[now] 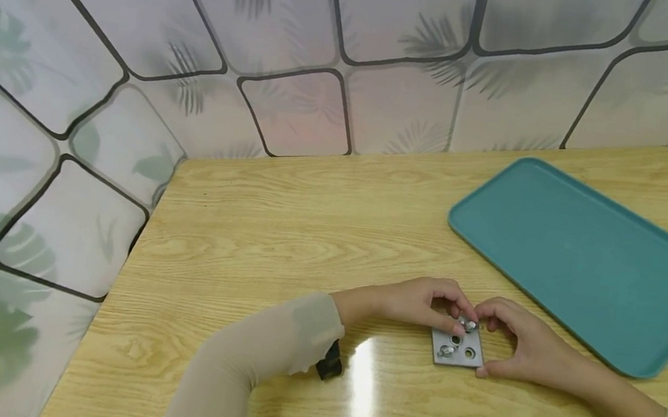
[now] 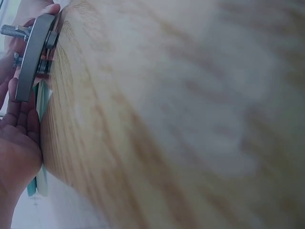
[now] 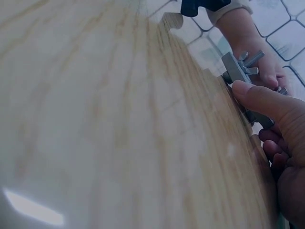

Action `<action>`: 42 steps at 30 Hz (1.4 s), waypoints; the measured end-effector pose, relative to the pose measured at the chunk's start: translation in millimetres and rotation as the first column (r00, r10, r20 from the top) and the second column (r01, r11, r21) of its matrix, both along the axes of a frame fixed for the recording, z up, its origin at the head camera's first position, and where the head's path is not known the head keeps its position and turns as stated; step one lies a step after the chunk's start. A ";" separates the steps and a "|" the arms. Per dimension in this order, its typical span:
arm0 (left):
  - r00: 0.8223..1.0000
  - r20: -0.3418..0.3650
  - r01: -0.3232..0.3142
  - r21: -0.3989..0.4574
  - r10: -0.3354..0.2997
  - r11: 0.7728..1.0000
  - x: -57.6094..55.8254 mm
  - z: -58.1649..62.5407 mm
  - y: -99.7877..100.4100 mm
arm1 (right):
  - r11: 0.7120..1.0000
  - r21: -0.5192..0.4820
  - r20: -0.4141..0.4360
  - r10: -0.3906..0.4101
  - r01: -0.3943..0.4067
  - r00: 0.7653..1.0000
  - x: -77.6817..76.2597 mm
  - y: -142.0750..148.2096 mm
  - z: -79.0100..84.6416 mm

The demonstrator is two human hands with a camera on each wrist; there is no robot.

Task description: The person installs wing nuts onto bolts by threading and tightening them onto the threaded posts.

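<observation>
A small square grey metal plate (image 1: 457,362) lies close over the wooden table, with round holes through it and bolts carrying wing nuts. One wing nut (image 1: 446,351) stands at its near left. My left hand (image 1: 416,302) reaches over the far side, thumb and index finger pinching the wing nut (image 1: 469,325) at the far right corner. From the right, my right hand (image 1: 533,345) grips the plate's edge, its thumb at the near corner and fingers at the far one. In the left wrist view a threaded bolt (image 2: 13,31) sticks up, and bolt heads (image 2: 44,66) show beneath the plate.
A teal rectangular tray (image 1: 579,261) lies on the table (image 1: 283,230) beyond my right hand. A patterned curtain (image 1: 295,109) hangs along the back and left sides. A black wristband (image 1: 330,362) shows under my left sleeve.
</observation>
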State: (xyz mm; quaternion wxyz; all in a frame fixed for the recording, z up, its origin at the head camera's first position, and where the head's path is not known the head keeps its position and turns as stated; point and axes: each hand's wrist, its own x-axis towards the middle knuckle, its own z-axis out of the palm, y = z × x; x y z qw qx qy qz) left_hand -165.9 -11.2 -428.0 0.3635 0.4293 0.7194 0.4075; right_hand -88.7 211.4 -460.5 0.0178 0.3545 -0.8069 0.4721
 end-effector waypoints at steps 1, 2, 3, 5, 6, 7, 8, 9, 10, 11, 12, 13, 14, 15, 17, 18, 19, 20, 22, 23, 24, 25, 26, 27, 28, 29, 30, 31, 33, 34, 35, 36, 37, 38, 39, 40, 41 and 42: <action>1.000 -0.002 -0.004 0.001 0.004 1.000 -0.1 -0.2 0.1 | 1.000 -0.002 0.002 0.002 -0.002 1.000 0.1 0.0 -0.1; 1.000 0.001 -0.012 0.004 0.012 1.000 -0.1 -0.4 0.3 | 1.000 -0.004 0.004 0.003 -0.003 1.000 0.0 0.0 -0.2; 1.000 0.004 -0.025 0.002 0.025 1.000 -0.1 -0.5 0.7 | 1.000 -0.004 0.003 0.003 -0.003 1.000 0.1 0.0 -0.3; 0.998 0.031 -0.057 0.000 0.057 0.998 -0.2 -0.9 1.6 | 1.000 -0.004 0.001 0.000 0.000 1.000 0.1 -0.1 -0.3; 0.996 0.048 -0.075 -0.001 0.075 0.997 -0.1 -1.2 2.1 | 1.000 -0.003 0.002 -0.001 0.001 1.000 0.1 -0.1 -0.3; 0.994 0.064 -0.090 -0.002 0.090 0.996 -0.1 -1.5 2.7 | 1.000 -0.005 0.004 -0.003 0.003 1.000 0.2 -0.1 -0.3; 0.991 0.080 -0.105 -0.004 0.105 0.995 0.0 -1.9 3.2 | 1.000 -0.005 0.005 -0.005 0.005 1.000 0.2 -0.1 -0.3; 0.989 0.095 -0.116 -0.009 0.117 0.993 0.0 -2.3 3.4 | 1.000 -0.005 0.007 -0.005 0.005 1.000 0.3 -0.2 -0.4; 0.986 0.107 -0.124 -0.011 0.125 0.992 0.0 -2.6 3.6 | 1.000 -0.008 0.012 -0.004 0.004 1.000 0.4 -0.2 -0.5; 0.985 0.112 -0.130 -0.014 0.131 0.991 0.1 -2.9 3.6 | 1.000 -0.009 0.015 -0.003 0.003 1.000 0.5 -0.2 -0.6; 0.984 0.112 -0.134 -0.017 0.135 0.991 0.3 -3.1 3.6 | 1.000 -0.010 0.018 -0.002 0.002 1.000 0.6 -0.2 -0.7; 0.984 0.110 -0.137 -0.020 0.138 0.990 0.4 -3.1 3.6 | 1.000 -0.011 0.020 -0.001 0.001 1.000 0.6 -0.3 -0.8; 0.984 0.109 -0.140 -0.022 0.142 0.990 0.6 -3.1 3.4 | 1.000 -0.012 0.021 0.000 0.001 1.000 0.7 -0.3 -0.9; 0.983 0.109 -0.143 -0.024 0.145 0.989 0.8 -3.0 3.2 | 1.000 -0.012 0.023 0.001 0.000 1.000 0.8 -0.3 -0.9; 0.983 0.109 -0.144 -0.023 0.146 0.989 1.2 -2.5 3.0 | 1.000 -0.008 0.020 -0.003 0.003 1.000 0.8 -0.4 -0.9; 0.983 0.110 -0.144 -0.022 0.146 0.989 1.4 -2.1 2.8 | 1.000 -0.007 0.020 -0.004 0.004 1.000 0.9 -0.3 -0.8; 0.983 0.114 -0.142 -0.021 0.143 0.990 1.6 -1.6 2.5 | 1.000 -0.006 0.018 -0.004 0.004 1.000 1.0 -0.3 -0.7; 0.982 0.121 -0.140 -0.021 0.142 0.990 1.8 -1.2 2.0 | 1.000 -0.005 0.017 -0.005 0.005 1.000 1.0 -0.3 -0.7; 0.982 0.134 -0.135 -0.019 0.136 0.991 2.0 -0.1 1.2 | 1.000 -0.004 0.012 -0.002 0.003 1.000 0.9 -0.2 -0.6; 0.981 0.140 -0.130 -0.019 0.131 0.991 2.1 0.3 0.7 | 1.000 -0.005 0.011 -0.001 0.001 1.000 0.9 -0.2 -0.6; 0.981 0.147 -0.124 -0.014 0.124 0.992 2.1 0.5 0.3 | 1.000 -0.006 0.011 0.001 -0.001 1.000 0.8 -0.1 -0.5; 0.981 0.156 -0.115 -0.009 0.115 0.993 2.1 0.8 -0.1 | 1.000 -0.007 0.012 0.003 -0.003 1.000 0.7 0.0 -0.5; 0.983 0.152 -0.103 -0.003 0.102 0.995 2.0 0.9 -0.4 | 1.000 -0.007 0.012 0.003 -0.003 1.000 0.6 0.1 -0.3; 0.987 0.138 -0.086 0.005 0.085 0.996 1.8 1.2 -0.7 | 1.000 -0.004 0.012 0.002 -0.001 1.000 0.4 0.2 -0.2; 0.990 0.122 -0.067 0.013 0.065 0.998 1.7 1.2 -1.1 | 1.000 -0.001 0.013 0.000 0.000 1.000 0.4 0.3 0.0; 0.994 0.101 -0.048 0.018 0.046 0.999 1.6 1.2 -1.3 | 1.000 0.004 0.012 -0.002 0.002 1.000 0.3 0.4 0.2; 0.996 0.079 -0.031 0.021 0.030 0.999 1.5 1.6 -1.5 | 1.000 0.008 0.012 -0.003 0.003 1.000 0.2 0.5 0.4; 0.998 0.056 -0.017 0.023 0.015 1.000 1.4 1.9 -1.6 | 1.000 0.011 0.010 -0.004 0.004 1.000 0.1 0.6 0.6; 1.000 0.009 0.005 0.021 -0.005 1.000 1.1 2.2 -1.7 | 1.000 0.015 0.003 -0.004 0.004 1.000 -0.3 0.7 1.0; 1.000 -0.004 0.010 0.020 -0.010 1.000 1.0 2.2 -1.7 | 1.000 0.014 0.000 -0.002 0.002 1.000 -0.4 0.8 1.1; 1.000 -0.015 0.014 0.019 -0.013 1.000 0.7 2.1 -1.7 | 1.000 0.013 -0.001 -0.001 0.001 1.000 -0.5 0.8 1.2; 1.000 -0.023 0.015 0.018 -0.015 1.000 0.5 1.9 -1.7 | 1.000 0.011 -0.002 0.000 0.000 1.000 -0.6 0.8 1.2; 0.999 -0.029 0.016 0.017 -0.015 1.000 0.1 1.4 -1.7 | 1.000 0.010 -0.003 0.001 -0.001 1.000 -0.7 0.8 1.3; 0.999 -0.033 0.014 0.013 -0.014 1.000 -0.1 0.9 -1.9 | 1.000 0.012 -0.004 0.000 0.001 1.000 -0.7 0.7 1.3; 0.999 -0.034 0.013 0.012 -0.012 1.000 -0.4 0.4 -2.0 | 1.000 0.013 -0.002 -0.001 0.001 1.000 -0.6 0.7 1.3; 0.999 -0.038 0.010 0.011 -0.010 1.000 -0.7 -0.1 -2.0 | 1.000 0.014 -0.001 -0.002 0.002 1.000 -0.6 0.6 1.3; 0.999 -0.040 0.006 0.010 -0.006 1.000 -1.0 -0.7 -1.9 | 1.000 0.018 0.001 -0.005 0.005 1.000 -0.5 0.6 1.4; 0.999 -0.035 -0.001 0.007 0.001 1.000 -1.1 -1.2 -1.8 | 1.000 0.022 0.003 -0.008 0.008 1.000 -0.3 0.7 1.5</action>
